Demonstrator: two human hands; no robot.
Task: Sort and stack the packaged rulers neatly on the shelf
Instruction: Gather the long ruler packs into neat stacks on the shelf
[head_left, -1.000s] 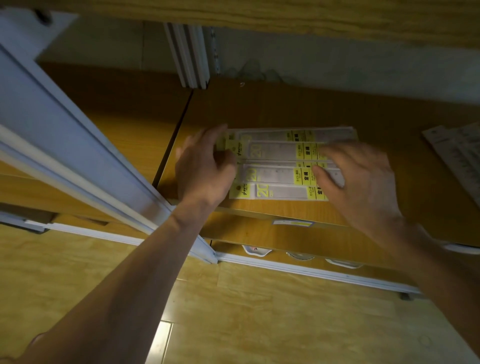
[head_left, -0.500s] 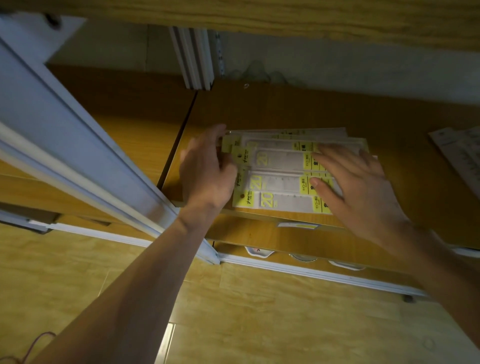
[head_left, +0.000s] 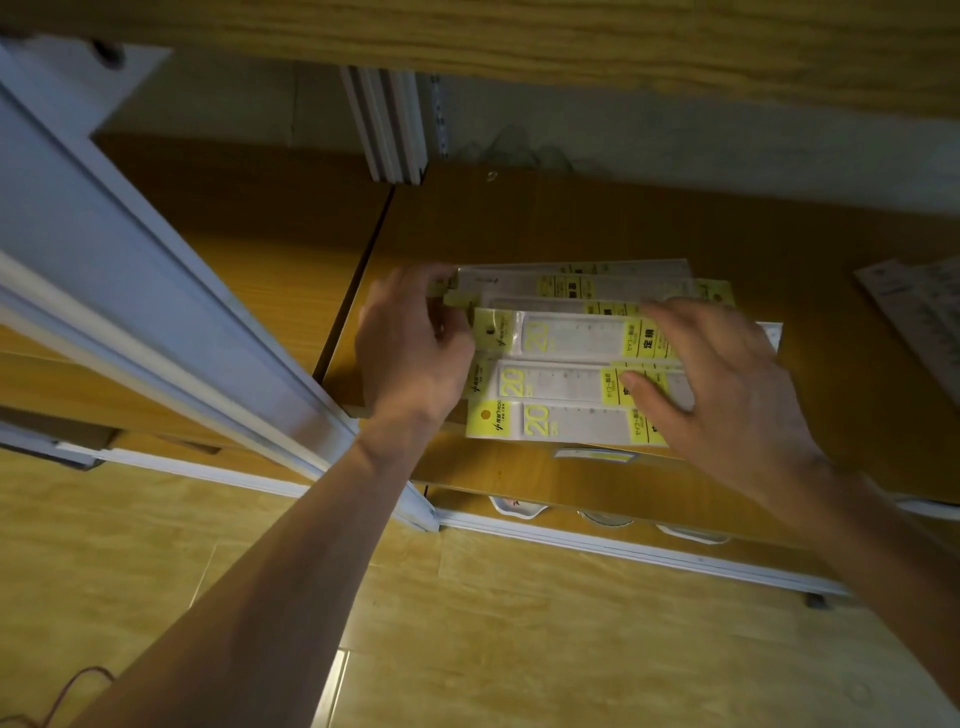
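At mid-frame on the shelf (head_left: 519, 228), the rulers (head_left: 571, 384) are fanning out further than a second ago, so squaring is still pending. Left hand (head_left: 410, 353) is pinching their left ends; right hand (head_left: 722, 384) is pressing flat, fingers (head_left: 670, 317) straight.

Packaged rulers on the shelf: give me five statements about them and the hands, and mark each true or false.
1. The packaged rulers lie fanned out, overlapping. True.
2. The left hand is at the packs' left ends. True.
3. The right hand hangs clear of the packs. False: its fingers lie spread on top of them.
4. The nearest pack shows a yellow "20". True.
5. The packs lie on the floor. False: they lie on the wooden shelf, near its front edge.
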